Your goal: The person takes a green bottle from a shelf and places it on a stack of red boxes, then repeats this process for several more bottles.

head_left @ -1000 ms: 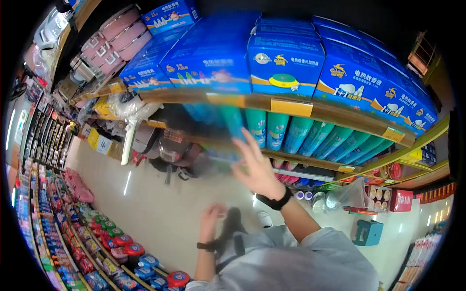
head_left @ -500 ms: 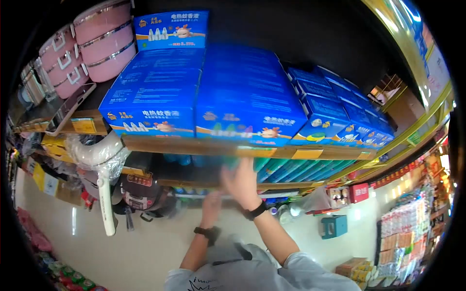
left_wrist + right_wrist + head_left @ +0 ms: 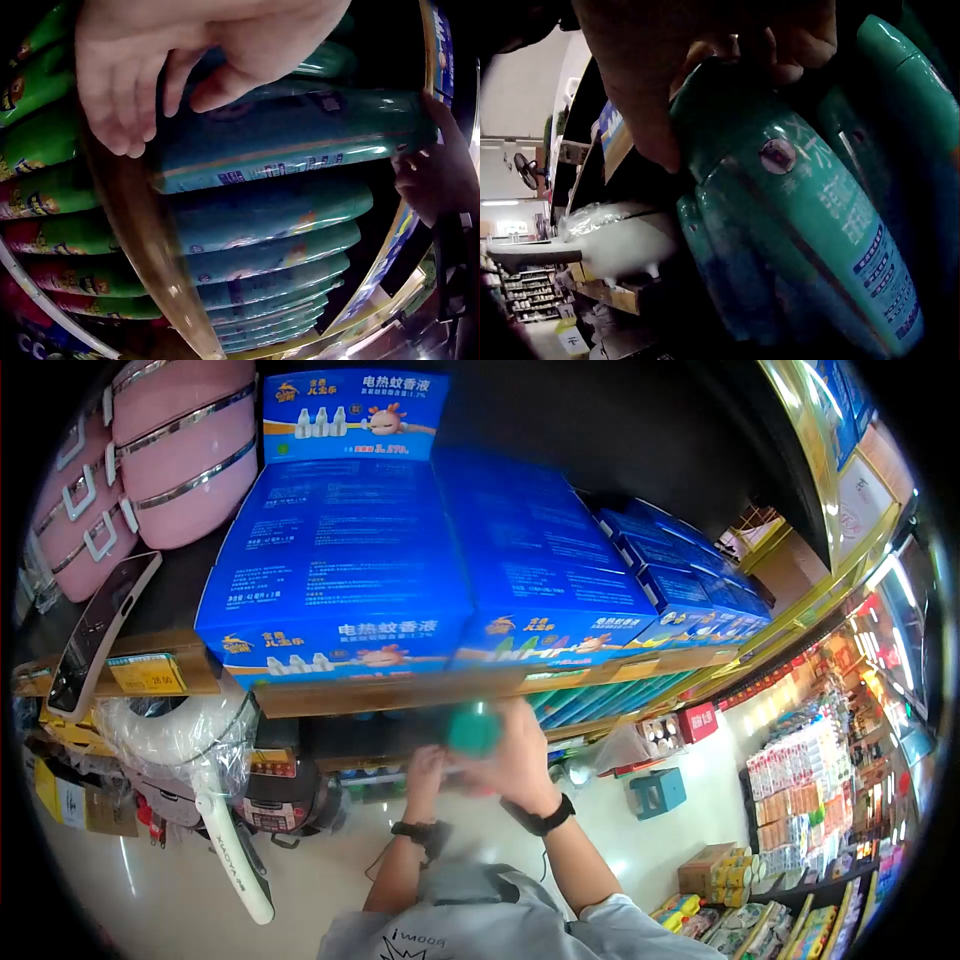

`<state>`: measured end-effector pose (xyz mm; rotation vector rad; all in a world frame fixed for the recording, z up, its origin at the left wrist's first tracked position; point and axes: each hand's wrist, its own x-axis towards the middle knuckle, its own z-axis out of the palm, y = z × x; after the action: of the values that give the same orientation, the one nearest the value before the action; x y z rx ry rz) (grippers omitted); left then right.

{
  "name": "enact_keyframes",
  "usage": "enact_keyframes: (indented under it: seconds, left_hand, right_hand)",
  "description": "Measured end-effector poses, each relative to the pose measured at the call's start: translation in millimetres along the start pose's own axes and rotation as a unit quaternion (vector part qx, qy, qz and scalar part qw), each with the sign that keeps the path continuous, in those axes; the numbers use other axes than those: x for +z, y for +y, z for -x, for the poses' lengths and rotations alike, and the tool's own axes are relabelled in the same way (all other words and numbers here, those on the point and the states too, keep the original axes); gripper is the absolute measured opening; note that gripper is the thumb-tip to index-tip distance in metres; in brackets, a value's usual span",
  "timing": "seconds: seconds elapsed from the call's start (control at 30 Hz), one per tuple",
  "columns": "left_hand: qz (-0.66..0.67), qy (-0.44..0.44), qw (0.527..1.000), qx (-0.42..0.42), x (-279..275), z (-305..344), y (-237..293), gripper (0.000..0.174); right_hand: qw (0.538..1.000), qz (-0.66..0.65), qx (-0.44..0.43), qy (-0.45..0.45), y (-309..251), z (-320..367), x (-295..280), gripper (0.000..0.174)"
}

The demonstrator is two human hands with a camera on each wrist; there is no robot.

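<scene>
My right hand grips the green cap end of a tall teal-and-blue spray can, just below the upper shelf's edge. In the right wrist view its thumb and fingers curl round the top of this can. My left hand is close to the can's lower end, its fingers loosely bent. From the left wrist, the left hand overlaps the can's base at the shelf lip, while the right hand is at the cap. A row of similar cans stands beside the held one.
Blue mosquito-liquid boxes fill the shelf above, beside pink stacked containers and a phone. A plastic-wrapped pan juts its handle over the aisle. Green bottles line the lower shelf; a teal stool stands on the floor.
The head view has swung closer to the blue boxes. My left hand has risen from beside the body to the lower shelf, near the right hand, where the can's green cap now shows clearly.
</scene>
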<state>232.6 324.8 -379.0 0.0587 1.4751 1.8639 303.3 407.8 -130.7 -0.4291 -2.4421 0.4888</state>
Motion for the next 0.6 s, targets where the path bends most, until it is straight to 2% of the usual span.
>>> enact_keyframes:
  seconds: [0.03,0.07,0.17,0.3,0.33,0.4,0.47,0.5,0.53,0.6]
  left_hand:
    - [0.009,-0.010,1.000,-0.004,0.1,2.3,-0.4,0.029]
    - [0.018,-0.018,1.000,-0.007,-0.1,3.8,-0.1,0.031]
    - [0.116,-0.060,0.990,-0.057,-3.2,7.7,-8.4,0.042]
    - [0.275,-0.110,0.951,-0.086,1.3,-3.7,-32.1,0.053]
    - [0.301,-0.121,0.943,-0.076,3.1,3.7,-24.6,0.048]
    - [0.238,-0.134,0.962,-0.013,-1.4,17.5,-25.2,0.041]
    - [0.330,-0.151,0.931,-0.037,11.0,44.3,16.1,0.032]
    - [0.320,-0.159,0.933,-0.033,3.6,45.7,10.4,0.027]
    - [0.280,-0.156,0.947,0.036,-0.7,44.4,-15.4,0.024]
    - [0.208,-0.190,0.957,0.072,8.1,53.1,-18.5,0.021]
  right_hand:
    - [0.999,0.006,-0.045,0.001,-1.0,6.7,-0.5,0.066]
    - [0.998,-0.047,-0.031,0.012,-6.0,11.2,-0.1,0.064]
    - [0.998,-0.057,0.016,-0.037,-6.2,27.1,-0.5,0.066]
    - [0.990,-0.131,0.029,0.046,-17.0,40.3,-17.1,0.067]
    - [0.986,-0.148,0.021,0.072,-18.4,43.4,-21.4,0.067]
    - [0.977,-0.185,0.027,0.103,-21.9,50.4,-35.9,0.068]
    - [0.966,-0.222,0.052,0.125,-24.9,58.0,-58.0,0.069]
    - [0.969,-0.202,0.049,0.130,-22.9,62.8,-69.6,0.069]
    - [0.973,-0.181,0.049,0.136,-20.7,71.3,-80.9,0.070]
    - [0.969,-0.166,0.037,0.181,-11.2,88.5,-95.9,0.072]
